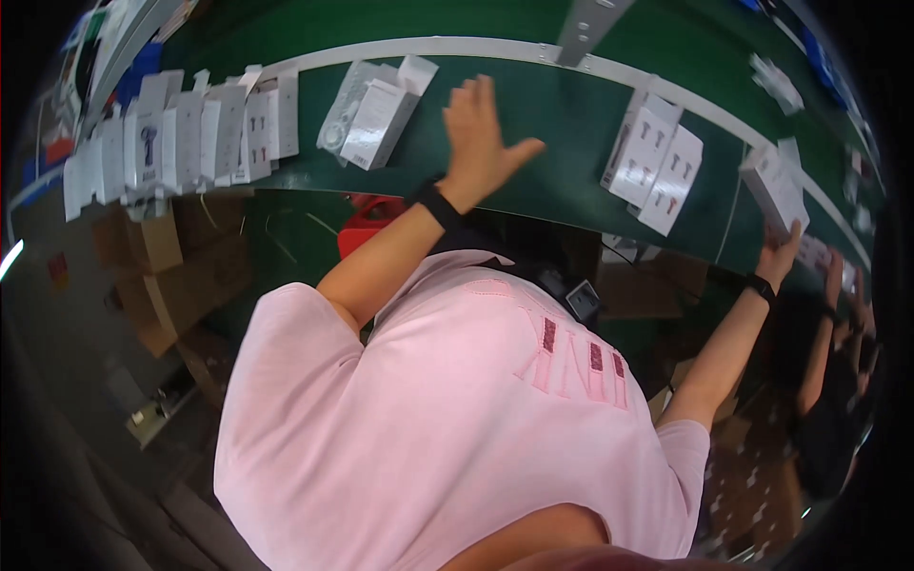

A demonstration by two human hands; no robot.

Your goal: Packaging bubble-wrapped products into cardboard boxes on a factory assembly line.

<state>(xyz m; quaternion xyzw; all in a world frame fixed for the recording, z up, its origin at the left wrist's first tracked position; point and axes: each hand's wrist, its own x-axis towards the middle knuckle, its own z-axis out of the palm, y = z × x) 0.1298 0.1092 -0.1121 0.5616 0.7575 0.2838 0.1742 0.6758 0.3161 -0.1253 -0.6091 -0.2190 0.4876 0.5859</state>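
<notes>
My left hand (473, 143) hovers over the green work surface with fingers stretched out and thumb spread, holding nothing. Just left of it lies an opened white carton (378, 124), its top flap up, beside a clear plastic tray (345, 112). Out at the far right, my right hand (783, 252) grips the near end of a white box (773, 187); the fingers behind the box are partly hidden. Between my hands lie two white cartons printed with small pictures, one (636, 152) partly overlapped by the other (674, 181).
Several white boxes (195, 138) stand in a row at the left of the green work surface (543, 124). A metal post (583, 33) rises from the pale rail. Cardboard boxes (176, 271) are below left. At the right edge another person's arm (817, 357) reaches in near more white boxes.
</notes>
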